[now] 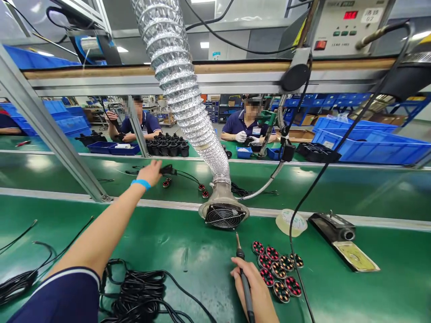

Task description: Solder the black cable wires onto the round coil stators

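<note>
My right hand (253, 287) is wrapped round a soldering iron (240, 253), its tip pointing up and away toward the fan. Right of that hand lies a group of small round motor stators (279, 269) with red or copper-coloured windings. My left hand (151, 174), with a blue wristband, is stretched out over the far strip of the bench, fingers extended. Just beyond its fingertips is a black cable bundle (168, 170); whether they touch is unclear. Thin leads run from there to stators (202, 187). A coil of black cables (138, 291) lies near my left arm.
A fume extractor fan (225, 215) hangs on a silver duct (182, 80) at centre. Tape (291, 222) and a soldering iron stand (333, 229) with a yellow sponge sit right. A black cord (323, 170) crosses the right side. Two co-workers (247, 123) sit opposite, behind the metal frame.
</note>
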{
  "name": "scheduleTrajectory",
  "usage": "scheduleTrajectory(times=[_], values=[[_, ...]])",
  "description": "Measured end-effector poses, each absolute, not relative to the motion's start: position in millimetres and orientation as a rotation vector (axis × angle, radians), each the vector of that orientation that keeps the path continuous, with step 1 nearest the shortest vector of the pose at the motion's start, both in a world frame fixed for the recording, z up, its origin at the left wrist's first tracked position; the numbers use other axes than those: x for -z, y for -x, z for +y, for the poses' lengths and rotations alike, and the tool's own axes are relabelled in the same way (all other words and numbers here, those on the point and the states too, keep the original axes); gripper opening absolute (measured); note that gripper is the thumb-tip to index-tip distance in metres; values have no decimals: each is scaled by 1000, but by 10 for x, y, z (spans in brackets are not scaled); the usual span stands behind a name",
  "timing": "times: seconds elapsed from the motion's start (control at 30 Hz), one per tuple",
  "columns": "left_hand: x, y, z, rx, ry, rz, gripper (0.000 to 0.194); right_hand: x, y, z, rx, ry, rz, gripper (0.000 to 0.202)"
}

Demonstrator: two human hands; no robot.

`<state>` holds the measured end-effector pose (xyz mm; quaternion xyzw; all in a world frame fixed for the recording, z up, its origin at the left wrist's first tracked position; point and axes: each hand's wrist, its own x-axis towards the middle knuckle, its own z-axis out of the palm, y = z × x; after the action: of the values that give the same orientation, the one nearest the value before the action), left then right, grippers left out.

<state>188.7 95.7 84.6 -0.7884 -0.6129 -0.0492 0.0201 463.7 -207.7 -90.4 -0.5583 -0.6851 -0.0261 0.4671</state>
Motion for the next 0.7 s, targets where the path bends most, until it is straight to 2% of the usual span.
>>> scheduleTrajectory(times=[0.07,0.17,0.27,0.43,0.57,0.7], values=[[-1094,-1808,1080,281,2343,-1957,46,926,-4661,-2096,16,1395,-1693,25],[-1197,-1765,1034,237,2437,-1972,40,886,-4673,-2123,-3,1391,-1666,25],[-940,-1810,710,-87,2783,-1884,31,775,-4647,-2149,-1,1345,-1638,25],[-209,-2095,-115,-747,3262,-1581,18,624,-4577,-2184,-61,1305,-1610,24],[95,-2522,-682,-807,3478,-1259,17,595,-4560,-2204,-103,1321,-1590,24],[38,-2675,-830,-855,3621,-1057,19,575,-4584,-2232,-124,1340,-1539,25]])
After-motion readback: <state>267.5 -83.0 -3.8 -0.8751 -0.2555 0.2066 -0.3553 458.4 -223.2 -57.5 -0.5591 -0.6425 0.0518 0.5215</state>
